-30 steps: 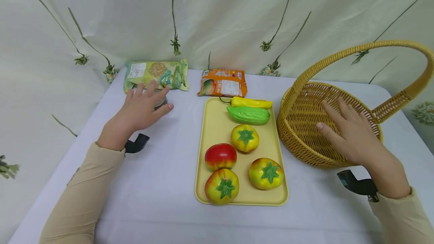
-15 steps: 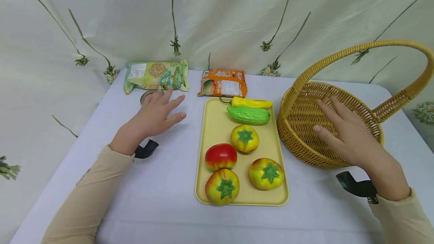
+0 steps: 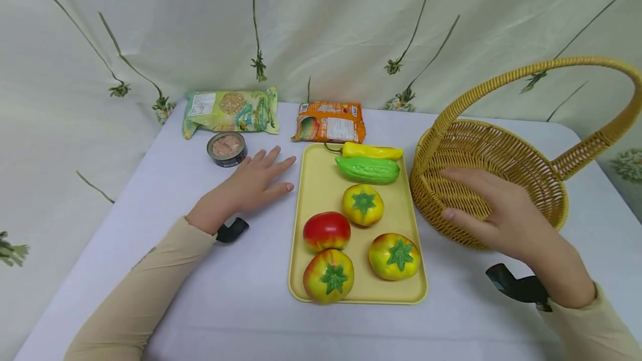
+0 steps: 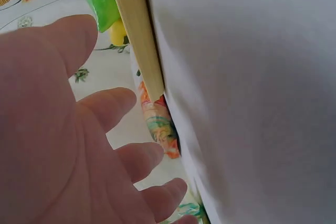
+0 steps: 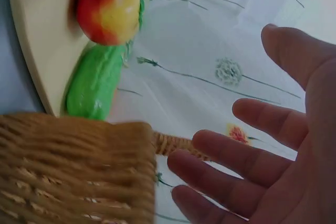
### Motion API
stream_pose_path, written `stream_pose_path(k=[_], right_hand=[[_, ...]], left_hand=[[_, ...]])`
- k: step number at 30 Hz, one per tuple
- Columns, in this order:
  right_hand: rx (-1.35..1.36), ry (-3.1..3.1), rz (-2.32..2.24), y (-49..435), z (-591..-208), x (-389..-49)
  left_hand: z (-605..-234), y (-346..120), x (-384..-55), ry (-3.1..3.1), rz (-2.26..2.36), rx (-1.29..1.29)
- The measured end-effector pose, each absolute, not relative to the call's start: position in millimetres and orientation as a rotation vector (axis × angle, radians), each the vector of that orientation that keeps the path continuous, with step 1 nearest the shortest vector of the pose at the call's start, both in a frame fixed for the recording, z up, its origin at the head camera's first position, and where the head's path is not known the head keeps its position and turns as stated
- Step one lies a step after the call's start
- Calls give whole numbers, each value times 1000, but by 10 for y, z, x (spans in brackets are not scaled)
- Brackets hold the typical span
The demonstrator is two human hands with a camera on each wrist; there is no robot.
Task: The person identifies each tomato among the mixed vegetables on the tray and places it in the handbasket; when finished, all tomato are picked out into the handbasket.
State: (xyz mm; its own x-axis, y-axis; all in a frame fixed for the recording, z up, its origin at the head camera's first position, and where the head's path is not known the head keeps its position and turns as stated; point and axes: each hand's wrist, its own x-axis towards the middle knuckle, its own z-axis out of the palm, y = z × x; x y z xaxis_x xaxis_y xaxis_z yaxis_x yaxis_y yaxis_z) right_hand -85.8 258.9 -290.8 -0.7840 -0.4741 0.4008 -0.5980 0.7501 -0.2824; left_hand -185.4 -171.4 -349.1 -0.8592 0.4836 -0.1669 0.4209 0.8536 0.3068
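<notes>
My left hand (image 3: 253,183) is over the white tablecloth just left of the yellow tray (image 3: 313,180), fingers spread and holding nothing. Behind it sits a small round can (image 3: 227,148) with a pinkish top. My right hand (image 3: 506,216) overlaps the near side of the wicker basket (image 3: 436,219) in the head view, its fingers extended and holding nothing. On the tray lie a yellow pepper (image 3: 373,152), a green cucumber-like vegetable (image 3: 368,170), a red mango-like fruit (image 3: 327,232) and several yellow-red fruits with green star-shaped caps (image 3: 399,256). In the right wrist view the basket wall (image 5: 79,166) is close below the fingers.
A green snack packet (image 3: 232,110) and an orange packet (image 3: 330,122) lie along the table's back edge. The basket's tall handle (image 3: 531,71) arches up at the right. Behind the table hangs a flower-patterned cloth (image 3: 326,32).
My left hand has moved right and nearer, away from the green packet, uncovering the can. The right hand has shifted slightly left, toward the tray. The objects have stayed put.
</notes>
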Motion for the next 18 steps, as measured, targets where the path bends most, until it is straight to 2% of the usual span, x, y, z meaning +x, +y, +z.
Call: stream_pose_path(k=[6, 18], right_hand=[[1080, -2485, 705, 2463, -3055, -886], [1212, -2602, 716, 2279, -3192, -828]], left_hand=[[-3523, -1676, -1844, 2768, 421, 736], [-3605, -1622, -1838, 2709, 533, 758]])
